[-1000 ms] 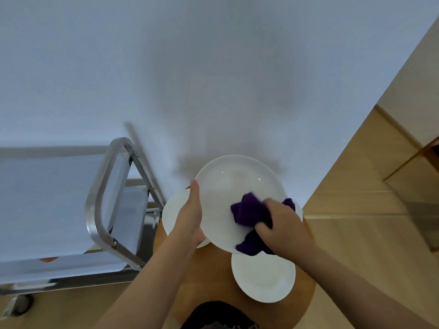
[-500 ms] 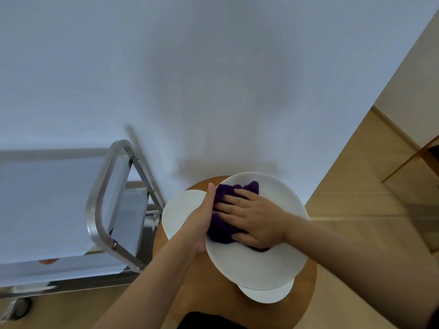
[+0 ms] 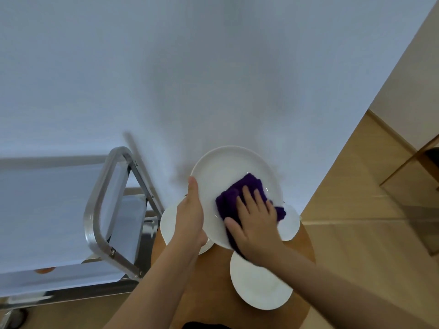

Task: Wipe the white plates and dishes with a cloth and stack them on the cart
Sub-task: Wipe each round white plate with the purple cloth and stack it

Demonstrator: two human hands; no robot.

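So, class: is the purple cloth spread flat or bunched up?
Bunched: the cloth lies in thick folds under the right hand on the plate.

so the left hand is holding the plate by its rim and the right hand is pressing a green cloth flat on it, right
Not quite: the cloth is purple, not green, as the head view shows. The rest stands: the left hand holds the white plate by its rim, and the right hand presses the cloth flat on it with straight fingers.
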